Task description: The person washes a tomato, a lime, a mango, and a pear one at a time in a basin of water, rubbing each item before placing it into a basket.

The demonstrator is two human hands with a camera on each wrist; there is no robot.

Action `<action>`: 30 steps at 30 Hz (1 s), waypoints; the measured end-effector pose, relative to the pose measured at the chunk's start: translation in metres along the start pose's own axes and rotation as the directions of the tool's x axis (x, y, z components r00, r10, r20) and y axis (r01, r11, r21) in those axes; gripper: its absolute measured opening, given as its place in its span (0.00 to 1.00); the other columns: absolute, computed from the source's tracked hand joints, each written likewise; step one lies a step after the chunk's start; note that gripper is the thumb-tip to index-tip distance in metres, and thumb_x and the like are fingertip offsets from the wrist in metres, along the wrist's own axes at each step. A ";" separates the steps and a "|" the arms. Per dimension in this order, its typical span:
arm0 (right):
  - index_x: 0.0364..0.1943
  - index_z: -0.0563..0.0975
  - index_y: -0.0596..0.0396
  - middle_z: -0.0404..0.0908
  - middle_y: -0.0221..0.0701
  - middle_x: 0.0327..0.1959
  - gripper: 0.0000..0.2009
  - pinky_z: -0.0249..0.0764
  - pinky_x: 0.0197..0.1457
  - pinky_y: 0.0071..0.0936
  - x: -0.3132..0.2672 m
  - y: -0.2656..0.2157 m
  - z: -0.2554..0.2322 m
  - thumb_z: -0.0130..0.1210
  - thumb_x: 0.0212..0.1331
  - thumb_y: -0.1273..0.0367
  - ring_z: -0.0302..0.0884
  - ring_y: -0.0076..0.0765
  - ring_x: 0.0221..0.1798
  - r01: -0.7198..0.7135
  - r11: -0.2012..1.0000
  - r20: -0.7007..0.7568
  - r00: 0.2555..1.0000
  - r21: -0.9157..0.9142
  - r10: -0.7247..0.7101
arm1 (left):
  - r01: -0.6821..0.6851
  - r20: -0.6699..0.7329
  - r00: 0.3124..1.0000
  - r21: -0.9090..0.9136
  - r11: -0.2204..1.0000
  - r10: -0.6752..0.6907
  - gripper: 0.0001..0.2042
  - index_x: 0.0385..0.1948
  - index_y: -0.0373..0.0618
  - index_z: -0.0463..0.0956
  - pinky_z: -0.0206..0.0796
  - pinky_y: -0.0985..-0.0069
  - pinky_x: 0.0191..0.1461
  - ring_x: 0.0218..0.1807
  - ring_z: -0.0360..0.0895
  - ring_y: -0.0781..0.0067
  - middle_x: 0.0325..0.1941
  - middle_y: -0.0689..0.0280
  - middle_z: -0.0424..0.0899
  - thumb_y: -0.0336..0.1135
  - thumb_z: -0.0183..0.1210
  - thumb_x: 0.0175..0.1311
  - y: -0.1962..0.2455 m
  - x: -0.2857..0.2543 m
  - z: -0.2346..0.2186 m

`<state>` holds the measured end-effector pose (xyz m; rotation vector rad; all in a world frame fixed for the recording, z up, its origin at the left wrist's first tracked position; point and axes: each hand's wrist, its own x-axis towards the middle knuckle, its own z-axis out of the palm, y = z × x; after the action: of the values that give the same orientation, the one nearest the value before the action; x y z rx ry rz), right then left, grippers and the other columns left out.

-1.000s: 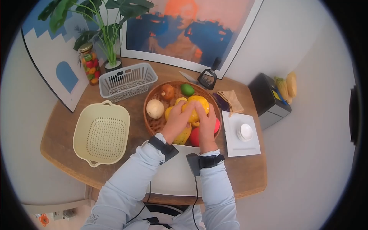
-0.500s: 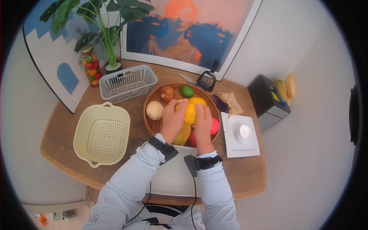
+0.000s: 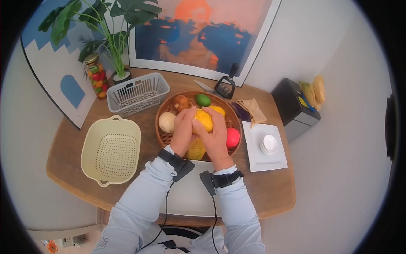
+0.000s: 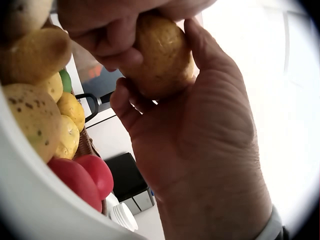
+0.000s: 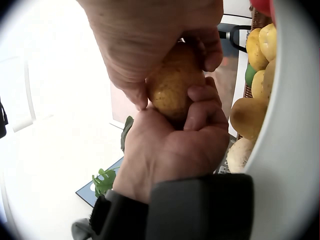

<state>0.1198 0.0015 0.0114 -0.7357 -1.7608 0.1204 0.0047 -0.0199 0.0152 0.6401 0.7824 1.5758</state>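
Both of my hands hold a rounded yellow fruit (image 3: 204, 120) above the round wicker basket (image 3: 158, 137). My left hand (image 3: 183, 131) grips its left side, and my right hand (image 3: 216, 137) wraps its right side with the thumb across the front. In the left wrist view the fruit (image 4: 165, 57) has mottled, shiny skin. Below the hands lie a speckled yellow fruit (image 3: 196, 150) and a smooth red one (image 3: 232, 138). Farther back in the basket are a brown onion (image 3: 181, 103), a pale round onion (image 3: 166, 122), a green lime (image 3: 203, 100) and another yellow fruit (image 3: 218, 110).
A cream colander (image 3: 91, 158) and a grey plastic basket (image 3: 139, 101) stand left. White dishes (image 3: 269, 144) on a square plate (image 3: 264, 163), folded cloths (image 3: 252, 111), a knife (image 3: 203, 86) and a black-handled utensil (image 3: 225, 86) lie right and behind. A white tray (image 3: 192, 194) lies in front.
My hands have shifted slightly left, and the right fingers now reach farther around the yellow fruit, which has turned between the hands. The red fruit at the right shows more fully.
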 end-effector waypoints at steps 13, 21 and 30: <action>0.53 0.75 0.60 0.81 0.48 0.40 0.25 0.75 0.39 0.38 -0.017 0.010 -0.003 0.57 0.64 0.52 0.80 0.51 0.40 -0.409 0.905 0.127 0.910 0.116 0.395 | 0.047 -0.076 0.997 0.264 0.963 -0.028 0.17 0.40 0.38 0.74 0.68 0.81 0.24 0.31 0.77 0.77 0.35 0.63 0.80 0.46 0.62 0.66 0.008 -0.006 0.005; 0.52 0.75 0.63 0.81 0.50 0.41 0.27 0.76 0.48 0.37 -0.016 0.029 -0.008 0.58 0.63 0.52 0.81 0.53 0.45 -0.728 0.588 0.304 0.684 0.353 0.664 | -0.500 0.127 0.835 0.581 0.642 0.536 0.17 0.44 0.39 0.73 0.71 0.78 0.35 0.35 0.77 0.78 0.35 0.66 0.79 0.47 0.58 0.69 -0.020 0.002 0.005; 0.49 0.76 0.62 0.81 0.43 0.37 0.23 0.75 0.49 0.34 -0.003 -0.019 -0.005 0.58 0.63 0.54 0.81 0.46 0.43 -0.278 0.959 0.058 0.960 0.051 0.275 | -0.017 -0.066 0.998 0.037 0.999 0.019 0.15 0.42 0.38 0.75 0.72 0.74 0.43 0.39 0.80 0.72 0.34 0.65 0.81 0.42 0.60 0.68 -0.011 0.010 -0.011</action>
<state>0.1166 -0.0167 0.0189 -0.9405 -1.6859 0.3814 0.0016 -0.0110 0.0002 0.6251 0.8581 1.6092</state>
